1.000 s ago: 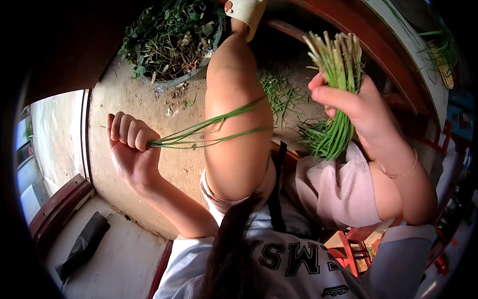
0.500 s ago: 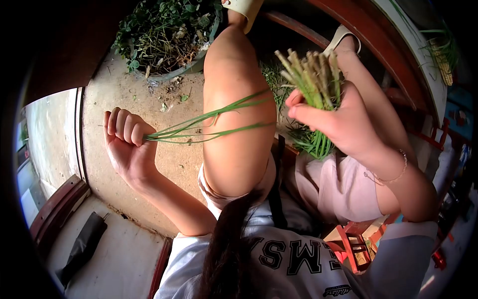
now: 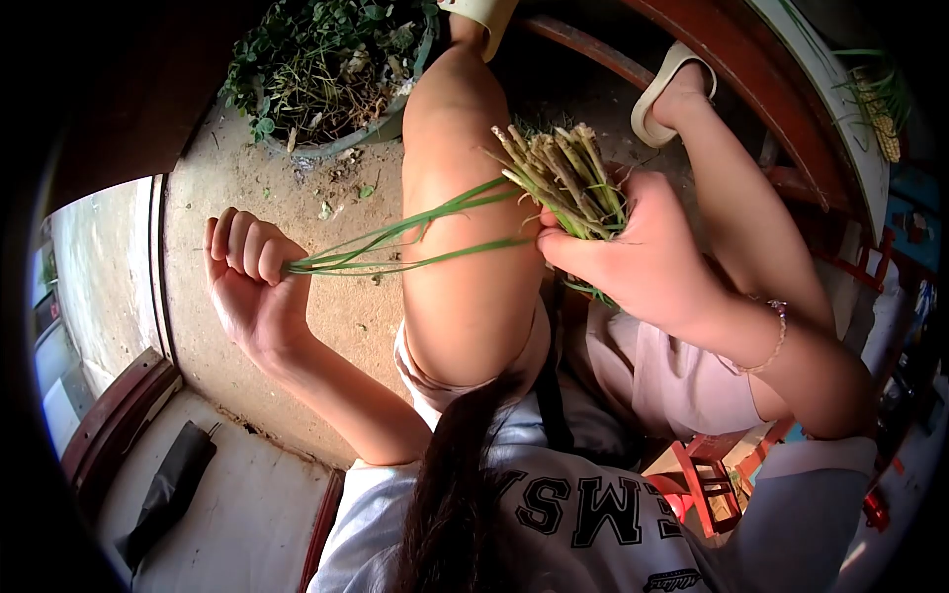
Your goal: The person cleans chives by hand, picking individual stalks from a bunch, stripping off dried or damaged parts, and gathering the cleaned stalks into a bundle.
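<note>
My left hand (image 3: 255, 272) is closed in a fist around one end of several long, thin green blades (image 3: 395, 240). They stretch to the right across my left thigh, their far ends reaching the bundle. Wrapped in my right hand (image 3: 652, 262) is a thick bundle of cut stalks (image 3: 568, 178), with brownish cut ends fanned toward the upper left and green parts below. Whether the blades are part of that bundle I cannot tell.
A round tub (image 3: 341, 146) with leafy plants and dry stems stands on the concrete floor (image 3: 287, 203). A reddish wooden bar curves at the upper right, near an ear of corn (image 3: 878, 119). A dark pouch (image 3: 170, 484) lies at lower left, and a red stool (image 3: 707, 484) is at lower right.
My right hand has moved left with the bundle, which now tilts more to the left over my thigh. My left hand has barely moved and keeps hold of the blades.
</note>
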Demonstrator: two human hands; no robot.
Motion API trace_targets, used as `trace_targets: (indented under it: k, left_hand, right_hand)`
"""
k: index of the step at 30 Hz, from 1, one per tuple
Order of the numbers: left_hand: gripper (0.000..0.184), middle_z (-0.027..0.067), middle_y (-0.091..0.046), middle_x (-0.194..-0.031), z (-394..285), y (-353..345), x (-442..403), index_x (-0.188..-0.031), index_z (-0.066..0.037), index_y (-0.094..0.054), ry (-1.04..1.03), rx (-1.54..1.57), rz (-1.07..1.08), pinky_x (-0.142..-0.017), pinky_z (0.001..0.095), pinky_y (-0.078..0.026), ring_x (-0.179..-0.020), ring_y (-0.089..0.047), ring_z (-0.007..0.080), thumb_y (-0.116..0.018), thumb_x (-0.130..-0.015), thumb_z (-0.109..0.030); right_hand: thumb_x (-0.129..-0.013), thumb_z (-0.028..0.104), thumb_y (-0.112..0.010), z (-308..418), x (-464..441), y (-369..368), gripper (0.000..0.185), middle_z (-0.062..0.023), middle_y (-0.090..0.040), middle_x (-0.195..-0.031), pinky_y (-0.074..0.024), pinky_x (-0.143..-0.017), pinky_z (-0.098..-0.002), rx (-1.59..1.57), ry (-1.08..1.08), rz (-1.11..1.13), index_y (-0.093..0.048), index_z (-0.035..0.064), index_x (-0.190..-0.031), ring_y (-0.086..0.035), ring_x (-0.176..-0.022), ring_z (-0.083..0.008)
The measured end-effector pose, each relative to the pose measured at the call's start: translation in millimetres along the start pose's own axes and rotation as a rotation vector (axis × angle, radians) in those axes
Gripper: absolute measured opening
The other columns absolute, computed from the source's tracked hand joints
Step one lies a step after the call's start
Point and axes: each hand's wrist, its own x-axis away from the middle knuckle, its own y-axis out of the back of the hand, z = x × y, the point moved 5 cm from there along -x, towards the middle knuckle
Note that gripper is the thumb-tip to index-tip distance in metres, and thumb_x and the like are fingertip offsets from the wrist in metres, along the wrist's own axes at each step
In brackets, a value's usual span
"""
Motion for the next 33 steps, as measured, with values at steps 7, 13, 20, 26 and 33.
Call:
trace_targets:
  k: [7,13,20,26,33]
  left_hand:
    - [0.031,-0.0045,-0.021,-0.047,-2,3,0,-0.054,-0.012,-0.030,0.015,0.012,0.007,-0.037,0.0223,-0.010,-0.040,-0.012,0.0058,-0.039,-0.084,-0.012]
    - [0.030,-0.0048,-0.021,-0.047,-5,3,2,-0.056,-0.012,-0.031,0.007,0.071,-0.022,-0.036,0.0221,-0.010,-0.041,-0.013,0.0053,-0.038,-0.085,-0.011]
    - [0.025,-0.0056,-0.021,-0.049,15,-32,11,-0.063,-0.011,-0.034,0.004,-0.110,0.126,-0.035,0.0206,-0.010,-0.041,-0.013,0.0042,-0.040,-0.087,-0.017]
    - [0.012,-0.0074,-0.026,-0.050,102,-71,-4,-0.080,-0.004,-0.048,-0.103,-0.732,0.093,-0.032,0.0160,-0.014,-0.038,-0.019,0.0011,-0.046,-0.083,-0.016]
    - [0.010,-0.0081,-0.038,-0.058,187,-101,-28,-0.080,0.001,-0.059,-0.112,-1.322,0.318,-0.047,0.0115,-0.024,-0.053,-0.033,-0.0013,-0.063,-0.071,-0.002]
  right_hand:
    - [-0.064,0.006,-0.055,-2,-1,0,0.015,-0.0055,-0.053,-0.056,-0.0387,-0.050,-0.0254,-0.005,0.005,-0.003,-0.056,-0.0016,-0.077,-0.045,-0.052,-0.0075]
    - [-0.065,0.004,-0.056,-11,-2,16,0.006,-0.0017,-0.052,-0.057,-0.0388,-0.050,-0.0234,0.075,-0.066,-0.020,-0.052,0.0007,-0.068,-0.046,-0.054,-0.0067]
    - [-0.070,0.006,-0.063,26,-3,31,0.014,-0.0001,-0.054,-0.069,-0.0410,-0.054,-0.0206,-0.295,-0.006,0.153,-0.053,0.0017,-0.079,-0.049,-0.061,-0.0065]
    - [-0.066,0.005,-0.062,63,2,57,0.022,-0.0066,-0.054,-0.073,-0.0412,-0.056,-0.0213,-0.316,0.007,0.224,-0.049,0.0027,-0.084,-0.051,-0.067,-0.0114]
    - [-0.066,0.004,-0.066,74,11,89,0.022,-0.0040,-0.056,-0.074,-0.0428,-0.064,-0.0214,-0.212,0.218,0.137,-0.054,-0.0010,-0.084,-0.053,-0.070,-0.0100]
